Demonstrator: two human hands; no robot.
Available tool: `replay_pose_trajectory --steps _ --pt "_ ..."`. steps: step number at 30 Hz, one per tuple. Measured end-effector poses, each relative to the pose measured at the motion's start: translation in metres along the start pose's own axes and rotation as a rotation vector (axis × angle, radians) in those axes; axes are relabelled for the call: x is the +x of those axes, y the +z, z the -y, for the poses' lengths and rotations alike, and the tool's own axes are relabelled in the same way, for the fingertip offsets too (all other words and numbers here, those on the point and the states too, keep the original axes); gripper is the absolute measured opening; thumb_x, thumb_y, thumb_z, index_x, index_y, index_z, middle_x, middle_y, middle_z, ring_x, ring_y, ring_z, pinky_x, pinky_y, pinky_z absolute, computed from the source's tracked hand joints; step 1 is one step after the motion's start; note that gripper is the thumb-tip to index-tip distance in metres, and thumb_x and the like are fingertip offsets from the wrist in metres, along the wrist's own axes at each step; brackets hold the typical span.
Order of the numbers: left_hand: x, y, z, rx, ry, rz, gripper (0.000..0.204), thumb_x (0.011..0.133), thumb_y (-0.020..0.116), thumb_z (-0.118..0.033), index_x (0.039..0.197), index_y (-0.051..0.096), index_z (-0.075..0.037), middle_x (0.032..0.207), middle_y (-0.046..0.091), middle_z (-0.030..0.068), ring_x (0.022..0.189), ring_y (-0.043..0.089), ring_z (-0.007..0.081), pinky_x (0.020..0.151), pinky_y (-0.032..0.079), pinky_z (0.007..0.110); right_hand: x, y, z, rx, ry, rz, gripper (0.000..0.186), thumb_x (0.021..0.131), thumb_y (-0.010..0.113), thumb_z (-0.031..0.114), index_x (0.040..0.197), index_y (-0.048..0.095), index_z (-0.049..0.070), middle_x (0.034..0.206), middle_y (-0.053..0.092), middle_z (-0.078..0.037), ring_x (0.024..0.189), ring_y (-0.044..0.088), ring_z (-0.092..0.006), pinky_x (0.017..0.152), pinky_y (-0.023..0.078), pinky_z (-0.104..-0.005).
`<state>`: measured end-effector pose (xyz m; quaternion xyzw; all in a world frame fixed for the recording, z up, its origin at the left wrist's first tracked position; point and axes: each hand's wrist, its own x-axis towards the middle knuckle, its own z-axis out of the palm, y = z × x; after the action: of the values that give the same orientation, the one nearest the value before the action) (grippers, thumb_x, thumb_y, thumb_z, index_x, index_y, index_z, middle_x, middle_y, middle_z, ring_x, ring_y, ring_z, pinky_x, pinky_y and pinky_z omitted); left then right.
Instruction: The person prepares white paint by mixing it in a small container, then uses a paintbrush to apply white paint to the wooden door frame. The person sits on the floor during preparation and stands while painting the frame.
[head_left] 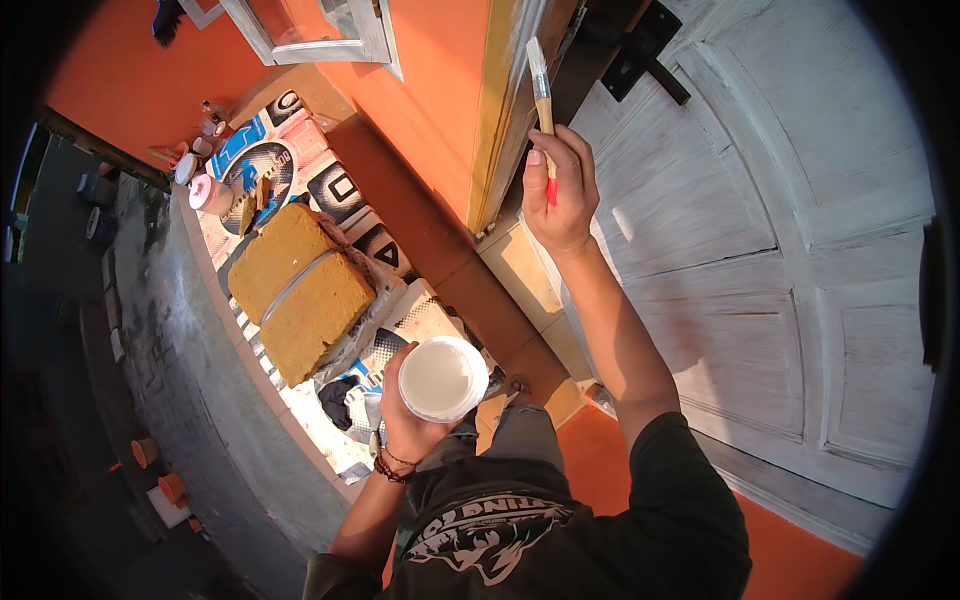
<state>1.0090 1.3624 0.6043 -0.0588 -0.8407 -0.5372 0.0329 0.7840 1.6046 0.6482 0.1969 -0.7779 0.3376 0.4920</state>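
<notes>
My right hand (566, 190) is raised beside the door frame, its fingers wrapped round the wooden handle of a paintbrush (542, 90). The brush points upward, with whitish bristles close to the yellowish frame edge (493, 110); whether they touch it I cannot tell. Low in front of my body, my left hand (408, 420) grips a round tub of white paint (440, 379) by its side. The tub is uncovered and the pale paint shows inside. To the right stands a panelled door (700, 240) with streaky whitish paint and a black handle (645, 60).
A patterned cloth (345, 190) on the left carries a tan foam block (300, 290), a pink-and-white tub (208, 193) and small containers. An open white-framed window (320, 45) juts from the orange wall (430, 110). Orange pots (172, 488) stand at lower left.
</notes>
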Motion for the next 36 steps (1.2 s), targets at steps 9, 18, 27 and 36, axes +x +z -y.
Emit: replay_pose_trajectory --steps 9,18,27,36 --pt "0.004 -0.026 0.011 -0.122 -0.113 0.047 0.1 0.057 0.098 -0.012 0.138 0.042 0.0 0.125 0.062 0.015 0.114 0.065 0.0267 0.097 0.053 0.038 -0.022 0.01 0.0 -0.039 0.081 0.052 0.018 0.096 0.062 0.004 0.113 0.065 -0.003 0.11 0.066 -0.019 0.098 0.066 -0.0345 0.086 0.055 -0.04" --pt "0.017 -0.033 0.012 -0.145 -0.104 0.042 0.097 0.059 0.094 -0.011 0.139 0.04 0.0 0.125 0.063 0.0147 0.114 0.064 0.0256 0.1 0.051 0.037 -0.045 0.019 -0.008 -0.076 0.177 0.146 0.02 0.092 0.062 0.0 0.112 0.062 -0.001 0.105 0.064 -0.019 0.093 0.066 -0.0363 0.081 0.057 -0.0425" --pt "0.015 -0.038 0.016 -0.14 -0.132 0.018 0.098 0.06 0.094 -0.012 0.14 0.04 0.0 0.125 0.062 0.0147 0.116 0.063 0.026 0.1 0.051 0.037 -0.039 0.025 -0.023 -0.106 0.173 0.149 0.02 0.092 0.061 0.002 0.111 0.062 -0.001 0.104 0.065 -0.02 0.093 0.067 -0.0361 0.079 0.057 -0.0424" --pt "0.011 -0.037 0.011 -0.128 -0.147 0.02 0.096 0.061 0.093 -0.012 0.14 0.04 0.0 0.126 0.062 0.0147 0.117 0.063 0.0268 0.101 0.05 0.038 -0.019 0.018 -0.009 -0.092 0.138 0.143 0.021 0.091 0.063 0.0 0.112 0.062 -0.002 0.104 0.065 -0.019 0.09 0.067 -0.0368 0.078 0.057 -0.0435"
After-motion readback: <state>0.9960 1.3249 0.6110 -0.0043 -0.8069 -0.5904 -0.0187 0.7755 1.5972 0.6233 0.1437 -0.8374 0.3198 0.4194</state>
